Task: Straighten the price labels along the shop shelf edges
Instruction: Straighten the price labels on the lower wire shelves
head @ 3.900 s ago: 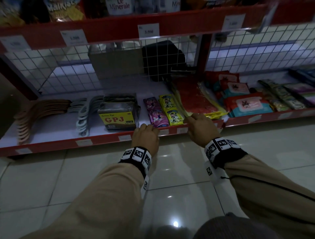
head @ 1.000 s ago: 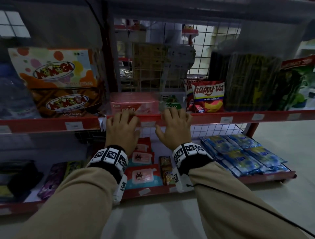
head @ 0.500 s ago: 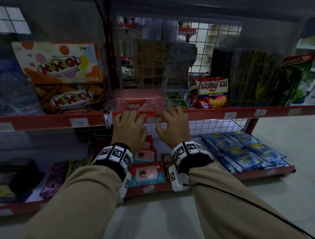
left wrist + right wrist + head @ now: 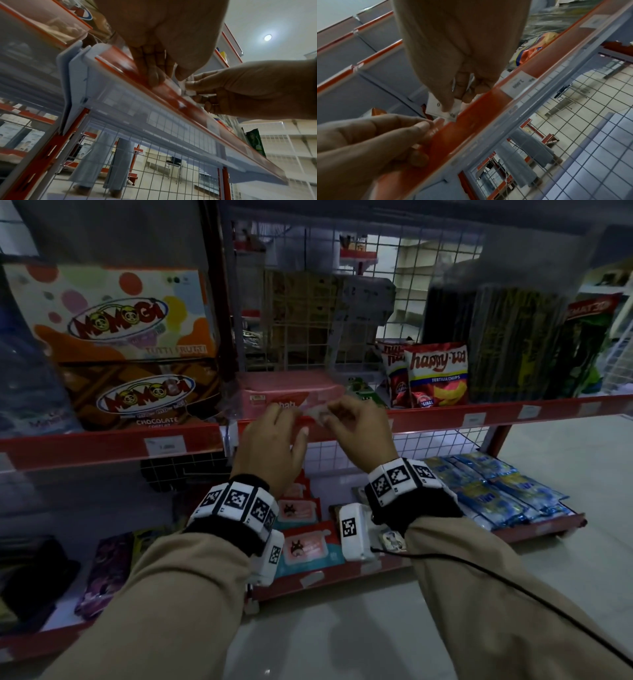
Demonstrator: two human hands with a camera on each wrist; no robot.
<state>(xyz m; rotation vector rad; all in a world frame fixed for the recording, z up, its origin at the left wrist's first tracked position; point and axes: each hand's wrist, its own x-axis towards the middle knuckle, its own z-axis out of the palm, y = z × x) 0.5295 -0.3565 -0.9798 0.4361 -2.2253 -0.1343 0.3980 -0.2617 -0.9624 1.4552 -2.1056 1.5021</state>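
both hands work at the front rail of the middle red metal shelf edge, just in front of the pink wafer box. the right hand pinches a small white paper price label between thumb and fingers; the label is out of the rail, lifted above its top lip. the left hand has fingers curled on the clear plastic strip of the rail, apparently pulling it open, thumb underneath.

to do this well imo: keep the left hand holding the strip open just enough, feed the label's bottom edge in first, slide it down till it seats flat, then release the strip and run a finger along to level it. don't crease the paper; it's thin and will buckle if pushed from one corner.

orientation: the label's long axis runs roughly along the shelf edge but it's tilted, the left end dipping toward the rail in the head view, face mostly toward the person. print direction can't be read for sure. the neighbouring white label further right sits square in the rail, a good ref for level.
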